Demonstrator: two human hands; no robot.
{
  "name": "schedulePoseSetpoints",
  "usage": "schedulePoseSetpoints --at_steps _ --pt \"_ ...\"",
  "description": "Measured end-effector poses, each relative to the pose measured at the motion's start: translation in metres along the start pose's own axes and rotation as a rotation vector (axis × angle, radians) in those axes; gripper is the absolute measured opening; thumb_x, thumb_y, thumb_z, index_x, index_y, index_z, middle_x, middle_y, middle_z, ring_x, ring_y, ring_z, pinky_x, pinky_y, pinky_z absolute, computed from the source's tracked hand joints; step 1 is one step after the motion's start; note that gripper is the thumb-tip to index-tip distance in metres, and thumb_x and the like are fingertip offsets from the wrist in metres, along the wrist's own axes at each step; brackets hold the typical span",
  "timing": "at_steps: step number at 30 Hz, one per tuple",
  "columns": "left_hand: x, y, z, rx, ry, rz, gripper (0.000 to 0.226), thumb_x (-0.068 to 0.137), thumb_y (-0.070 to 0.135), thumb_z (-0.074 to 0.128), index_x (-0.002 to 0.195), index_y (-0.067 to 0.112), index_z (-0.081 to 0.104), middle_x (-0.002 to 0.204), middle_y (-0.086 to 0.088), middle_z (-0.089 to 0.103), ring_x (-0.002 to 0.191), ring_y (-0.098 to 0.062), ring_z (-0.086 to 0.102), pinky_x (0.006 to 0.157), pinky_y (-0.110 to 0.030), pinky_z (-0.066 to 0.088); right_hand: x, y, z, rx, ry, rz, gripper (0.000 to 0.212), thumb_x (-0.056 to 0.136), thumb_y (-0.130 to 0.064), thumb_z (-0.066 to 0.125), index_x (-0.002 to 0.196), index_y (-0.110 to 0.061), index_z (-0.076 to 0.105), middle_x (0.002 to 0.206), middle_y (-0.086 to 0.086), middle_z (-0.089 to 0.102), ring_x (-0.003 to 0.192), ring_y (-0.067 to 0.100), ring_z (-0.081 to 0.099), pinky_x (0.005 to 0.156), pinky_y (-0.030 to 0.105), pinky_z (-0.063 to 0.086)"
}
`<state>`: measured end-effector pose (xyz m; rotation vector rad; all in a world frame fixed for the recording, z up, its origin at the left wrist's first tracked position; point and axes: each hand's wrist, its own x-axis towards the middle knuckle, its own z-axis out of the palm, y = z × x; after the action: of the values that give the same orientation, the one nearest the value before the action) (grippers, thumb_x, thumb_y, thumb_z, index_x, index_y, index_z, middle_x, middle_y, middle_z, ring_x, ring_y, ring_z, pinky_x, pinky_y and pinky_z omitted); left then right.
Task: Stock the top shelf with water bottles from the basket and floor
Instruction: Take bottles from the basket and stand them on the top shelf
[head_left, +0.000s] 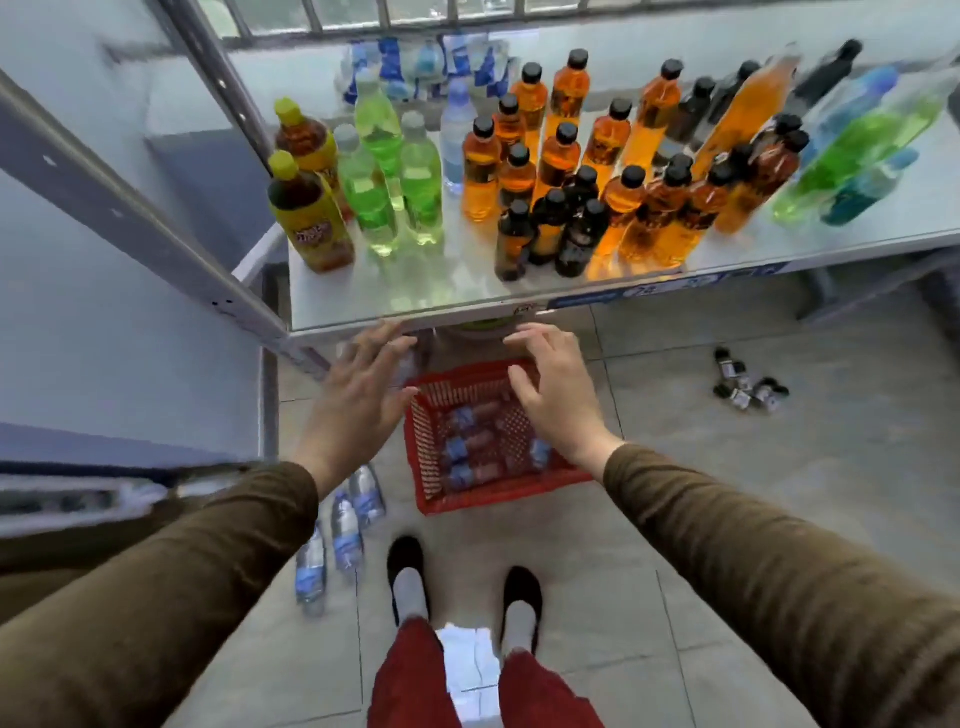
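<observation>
We hold our left hand (358, 384) and right hand (550, 387) spread wide and empty above the red slatted plastic basket (423, 447); clear blue-labelled water bottles (340, 535) lie at seven o'clock.

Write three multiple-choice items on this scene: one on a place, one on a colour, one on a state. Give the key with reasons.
1. Where does the basket stand?
A. on the floor below the shelf
B. on the shelf
C. in the left hand

2. What colour is the basket?
A. blue
B. red
C. green

3. What are the left hand and right hand doing?
A. each grips a bottle
B. both are open and empty
C. both lift the basket

Key: 1 A, it sits on the tiles; 2 B, its mesh walls are red; 3 B, fingers spread, holding nothing.
</observation>
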<state>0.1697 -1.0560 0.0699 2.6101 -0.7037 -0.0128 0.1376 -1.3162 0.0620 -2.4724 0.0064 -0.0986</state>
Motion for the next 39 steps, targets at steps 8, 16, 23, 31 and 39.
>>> schedulePoseSetpoints --at_steps 8,16,23,31,39 --pt "0.001 -0.070 0.150 0.002 -0.332 -0.022 0.054 0.089 0.025 0.069 0.139 0.012 0.050 0.145 -0.009 0.049 0.137 -0.029 0.042 0.115 -0.045 0.037 -0.027 0.130 0.120 0.139 -0.036 0.636 0.028 0.093 -0.016 0.060 0.121 -0.014 0.061 0.123 0.008 0.058 0.120 0.028 0.054 0.107 0.044 0.044" --pt "0.021 -0.121 0.333 -0.107 -0.513 -0.275 0.054 0.091 0.027 0.063 0.141 0.019 0.045 0.141 -0.006 0.048 0.128 -0.029 0.047 0.106 -0.041 0.043 -0.027 0.259 0.228 0.179 -0.161 0.905 0.042 0.098 -0.023 0.058 0.136 -0.005 0.057 0.137 0.017 0.059 0.128 0.035 0.055 0.106 0.040 0.043" --pt "0.037 -0.174 0.458 -0.120 -0.583 -0.354 0.043 0.090 0.025 0.060 0.130 0.011 0.052 0.129 -0.013 0.056 0.120 -0.035 0.053 0.102 -0.044 0.045 -0.030 0.365 0.317 0.257 -0.211 1.078 0.024 0.091 -0.020 0.060 0.106 -0.002 0.066 0.108 0.016 0.072 0.096 0.030 0.068 0.088 0.043 0.057" --pt "0.048 -0.216 0.536 -0.089 -0.634 -0.427 0.053 0.094 0.037 0.058 0.141 0.015 0.046 0.141 -0.010 0.055 0.127 -0.030 0.052 0.107 -0.042 0.043 -0.025 0.441 0.386 0.340 -0.209 1.267 0.034 0.099 -0.026 0.058 0.127 -0.008 0.055 0.119 0.013 0.065 0.105 0.032 0.065 0.089 0.042 0.055" --pt "0.056 -0.236 0.578 -0.065 -0.676 -0.398 0.069 0.088 0.037 0.065 0.148 0.020 0.035 0.148 -0.006 0.049 0.133 -0.027 0.050 0.111 -0.045 0.042 -0.016 0.451 0.421 0.394 -0.236 1.228 0.041 0.105 -0.024 0.043 0.137 0.000 0.052 0.137 0.021 0.058 0.124 0.043 0.056 0.106 0.050 0.047"
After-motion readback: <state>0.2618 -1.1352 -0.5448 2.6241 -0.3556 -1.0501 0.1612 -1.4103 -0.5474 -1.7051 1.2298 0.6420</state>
